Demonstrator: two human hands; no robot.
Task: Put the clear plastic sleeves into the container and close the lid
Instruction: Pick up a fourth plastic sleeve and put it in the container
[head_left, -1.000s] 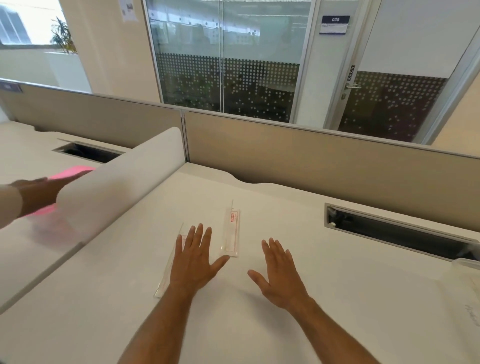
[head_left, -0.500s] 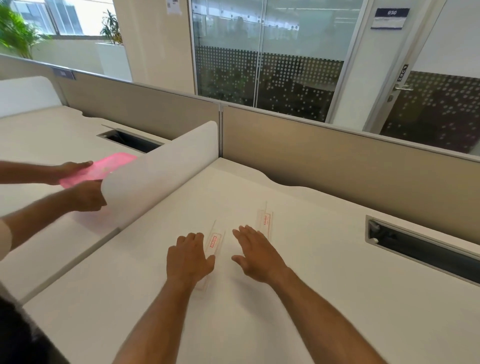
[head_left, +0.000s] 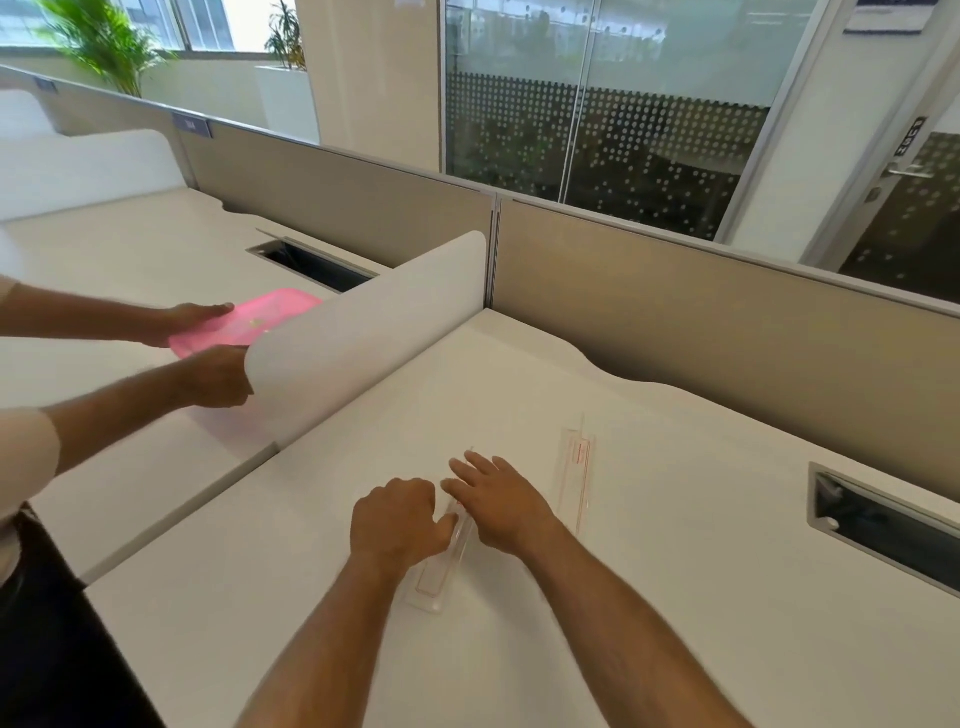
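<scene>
Two long clear plastic sleeves with red print lie on the white desk (head_left: 675, 545). The nearer sleeve (head_left: 439, 574) runs between my hands. My left hand (head_left: 397, 522) is curled, thumb and fingers pinching that sleeve's left edge. My right hand (head_left: 498, 499) rests flat over the sleeve's far part, fingers spread. The second sleeve (head_left: 576, 473) lies free just right of my right hand. The container is out of view.
A white frosted divider (head_left: 363, 332) separates this desk from the left desk, where another person's hands (head_left: 208, 353) hold a pink tray (head_left: 244, 322). A cable slot (head_left: 883, 519) opens at the right. A beige partition (head_left: 727, 322) backs the desk.
My view has swung left and nearer. Both my hands came together onto the nearer sleeve; my left hand went from flat to curled on its edge. The other person brought in the pink tray.
</scene>
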